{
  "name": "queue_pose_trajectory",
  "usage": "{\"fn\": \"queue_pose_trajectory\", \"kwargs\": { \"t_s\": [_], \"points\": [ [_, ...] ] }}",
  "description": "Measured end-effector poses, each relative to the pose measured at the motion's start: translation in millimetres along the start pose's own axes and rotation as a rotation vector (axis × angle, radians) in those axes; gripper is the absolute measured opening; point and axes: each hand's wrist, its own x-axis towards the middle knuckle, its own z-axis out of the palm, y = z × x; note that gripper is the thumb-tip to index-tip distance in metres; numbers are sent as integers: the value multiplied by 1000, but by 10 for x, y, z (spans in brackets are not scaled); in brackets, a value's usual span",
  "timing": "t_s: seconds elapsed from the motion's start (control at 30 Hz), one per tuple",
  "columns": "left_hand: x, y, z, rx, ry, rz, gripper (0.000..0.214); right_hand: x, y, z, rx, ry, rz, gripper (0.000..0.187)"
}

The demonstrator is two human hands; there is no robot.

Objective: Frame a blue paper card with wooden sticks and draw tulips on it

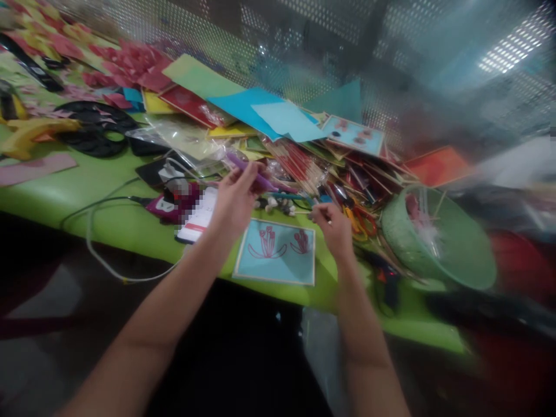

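Note:
My left hand [234,200] is raised over the green table [65,194], fingers closed round a purple pen-like tool [256,174] that points right. My right hand [332,223] is pinched shut on something thin, perhaps a stick, too small and blurred to name. Below and between both hands lies a light blue card [275,252] with red flower shapes on it. Small white bits [278,204] lie just beyond the card.
A phone [197,220] and white cable [108,263] lie left of the card. Coloured papers [260,113], sticks in plastic [299,165], scissors [358,223] and a green bowl [452,249] crowd the back and right. A black ring [98,130] and yellow object [26,136] sit left.

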Motion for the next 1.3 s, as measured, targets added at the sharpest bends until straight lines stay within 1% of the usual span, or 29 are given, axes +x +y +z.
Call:
{"fn": "queue_pose_trajectory", "kwargs": {
  "t_s": [0.07,0.13,0.2,0.27,0.3,0.37,0.47,0.53,0.57,0.63,0.7,0.77,0.83,0.87,0.9,0.97,1.03,1.13,1.2,1.3],
  "points": [
    [-49,-18,39,9,-77,-89,40,51,112,57,-115,23,-74,24],
    [-113,-90,87,13,-112,-128,46,92,228,118,-253,38,-135,23],
    [-152,-165,111,12,-134,-145,48,117,314,148,-365,63,-147,27],
    [-162,-215,113,12,-152,-151,48,123,324,135,-405,97,-142,32],
    [-164,-228,112,15,-160,-149,47,118,292,118,-386,113,-144,33],
    [-184,-232,124,33,-177,-139,43,93,152,82,-276,138,-163,30],
    [-274,-207,192,81,-220,-117,28,19,-168,66,-58,142,-212,24],
    [-353,-189,255,157,-270,-68,15,-35,-370,96,11,128,-238,19],
    [-389,-185,286,248,-305,-12,9,-59,-448,119,13,109,-239,15],
    [-444,-188,332,434,-357,85,11,-95,-544,172,-7,96,-202,10],
    [-478,-198,345,567,-404,152,18,-117,-565,215,18,87,-156,14],
    [-509,-190,303,633,-470,204,31,-132,-536,234,109,68,-110,17],
    [-568,-144,186,678,-518,257,49,-150,-485,227,215,44,-55,16],
    [-615,-106,97,700,-521,279,57,-164,-457,216,262,36,-25,16],
    [-675,-62,-12,736,-498,295,55,-183,-430,203,308,31,7,15],
    [-828,28,-272,858,-448,308,41,-235,-381,179,402,20,69,18],
    [-1002,89,-548,988,-403,322,28,-298,-344,169,494,-24,129,23],
    [-1226,84,-890,1127,-369,389,23,-378,-315,205,586,-109,184,28],
    [-1319,26,-1034,1184,-392,434,25,-407,-305,262,593,-140,218,28],
    [-1376,-102,-1134,1240,-391,509,24,-424,-299,366,552,-145,298,27]
  ]
}}
